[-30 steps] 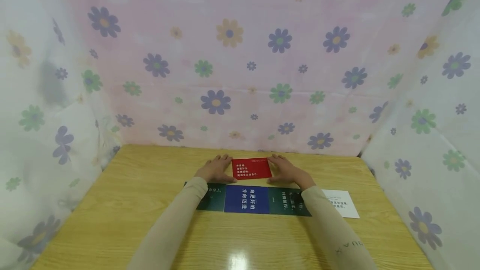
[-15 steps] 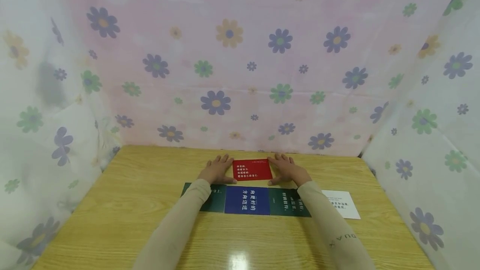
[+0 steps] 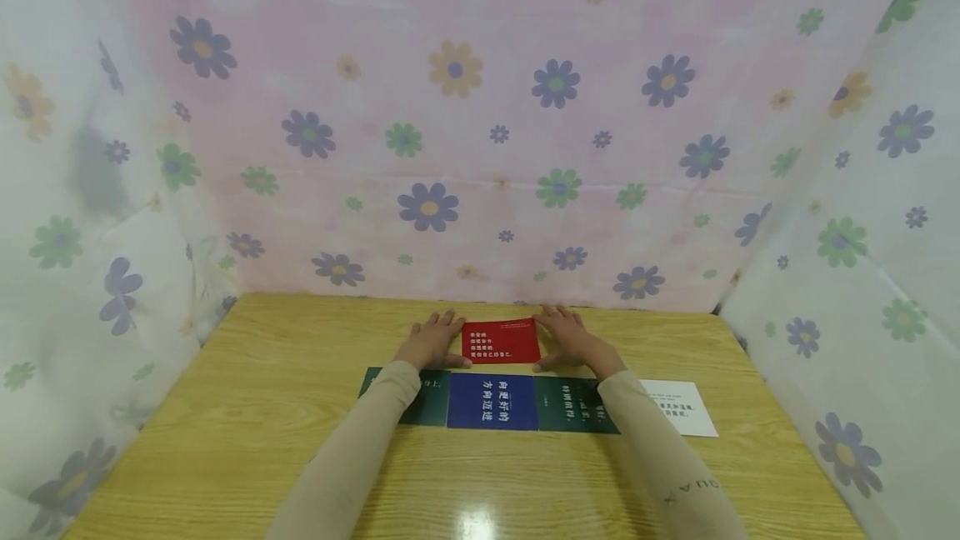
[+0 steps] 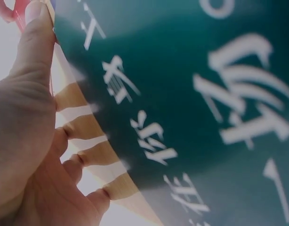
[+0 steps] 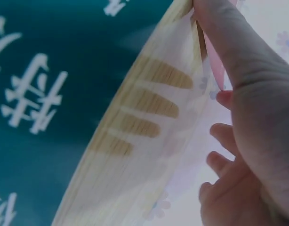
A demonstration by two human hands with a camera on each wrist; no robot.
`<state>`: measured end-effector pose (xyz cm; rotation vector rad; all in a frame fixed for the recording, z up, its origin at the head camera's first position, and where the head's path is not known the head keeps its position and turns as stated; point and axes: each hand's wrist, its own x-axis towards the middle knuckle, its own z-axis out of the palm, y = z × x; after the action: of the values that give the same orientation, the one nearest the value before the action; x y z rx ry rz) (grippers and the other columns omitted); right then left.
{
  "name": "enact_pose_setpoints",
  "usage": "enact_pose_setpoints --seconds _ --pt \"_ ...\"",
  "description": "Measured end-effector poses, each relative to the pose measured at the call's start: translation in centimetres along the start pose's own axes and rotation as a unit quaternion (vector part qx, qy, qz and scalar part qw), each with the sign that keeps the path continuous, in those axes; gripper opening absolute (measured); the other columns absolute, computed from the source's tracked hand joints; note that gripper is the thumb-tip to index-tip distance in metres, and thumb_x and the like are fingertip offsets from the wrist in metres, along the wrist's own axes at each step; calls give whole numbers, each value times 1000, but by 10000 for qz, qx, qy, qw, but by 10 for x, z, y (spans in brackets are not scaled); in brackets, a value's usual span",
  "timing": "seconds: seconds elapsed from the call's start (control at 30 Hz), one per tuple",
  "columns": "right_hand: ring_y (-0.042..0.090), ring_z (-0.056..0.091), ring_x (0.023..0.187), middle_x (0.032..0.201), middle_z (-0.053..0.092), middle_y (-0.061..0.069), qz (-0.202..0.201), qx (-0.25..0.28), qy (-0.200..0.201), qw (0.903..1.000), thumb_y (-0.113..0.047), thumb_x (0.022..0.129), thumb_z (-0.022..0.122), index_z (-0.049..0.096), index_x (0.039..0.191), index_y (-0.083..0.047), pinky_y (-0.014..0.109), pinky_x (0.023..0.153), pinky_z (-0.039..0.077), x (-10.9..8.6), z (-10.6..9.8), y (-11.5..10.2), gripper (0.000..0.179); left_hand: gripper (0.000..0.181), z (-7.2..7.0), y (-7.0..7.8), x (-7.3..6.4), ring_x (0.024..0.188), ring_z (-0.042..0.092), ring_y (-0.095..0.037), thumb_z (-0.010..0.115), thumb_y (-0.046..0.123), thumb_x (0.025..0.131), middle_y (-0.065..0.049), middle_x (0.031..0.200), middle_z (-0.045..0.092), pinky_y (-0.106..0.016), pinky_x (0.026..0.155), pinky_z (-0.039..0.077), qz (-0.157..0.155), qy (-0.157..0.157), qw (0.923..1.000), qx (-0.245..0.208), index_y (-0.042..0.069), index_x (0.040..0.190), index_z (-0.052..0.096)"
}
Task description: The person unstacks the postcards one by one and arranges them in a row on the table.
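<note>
A red card (image 3: 501,343) with white characters lies at the back of the table, between the two hands. My left hand (image 3: 429,343) rests at its left edge, fingers spread, the thumb by the near corner. At the right edge is my right hand (image 3: 573,343), fingers extended forward and the thumb by the other near corner. Just in front runs a row: a green card (image 3: 427,402), a blue card (image 3: 492,401), another green card (image 3: 572,402) and a white card (image 3: 688,408). The forearms partly cover the green and white cards. Both wrist views show a green card up close.
The wooden table (image 3: 480,469) meets a flowered cloth (image 3: 465,123) behind it. Similar cloth hangs on the left side (image 3: 82,215) and on the right side (image 3: 847,207). A light glare shows on the tabletop near the front.
The red card and both hands have shifted very slightly nearer to the card row. The row looks unchanged, and the head view has tilted a little.
</note>
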<state>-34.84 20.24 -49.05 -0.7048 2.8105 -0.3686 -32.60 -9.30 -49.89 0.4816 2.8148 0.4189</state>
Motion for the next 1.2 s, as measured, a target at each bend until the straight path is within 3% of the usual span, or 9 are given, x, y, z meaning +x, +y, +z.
enact_pose_setpoints --seconds 0.27,0.6,0.9,1.2 --pt "51 17 151 162 30 26 -270 122 664 9973 -35 73 92 43 153 -2 69 121 11 -4 0 -4 99 92 1 -1 0 155 17 -43 76 47 89 -15 169 22 -67 122 17 -74 53 9999 -53 12 161 31" --pt "50 19 151 161 33 26 -365 111 889 9953 -39 71 92 49 149 -3 71 121 10 -6 0 -3 96 93 -3 0 -2 154 17 -45 77 47 87 -18 168 23 -69 121 15 56 43 9995 -312 10 160 33" --pt "49 16 153 162 32 26 -552 220 1062 9926 -45 69 93 51 148 -3 70 122 8 -12 4 1 98 95 -4 -10 -6 155 11 -45 77 49 87 -21 168 20 -66 123 11 466 4 9982 -373 5 159 32" --pt "48 15 153 162 32 26 -621 464 1328 9881 -44 69 93 49 149 -1 66 123 12 -20 7 1 101 104 -10 -11 -14 155 9 -46 84 47 81 -21 168 20 -69 122 11 839 423 9947 -417 3 158 32"
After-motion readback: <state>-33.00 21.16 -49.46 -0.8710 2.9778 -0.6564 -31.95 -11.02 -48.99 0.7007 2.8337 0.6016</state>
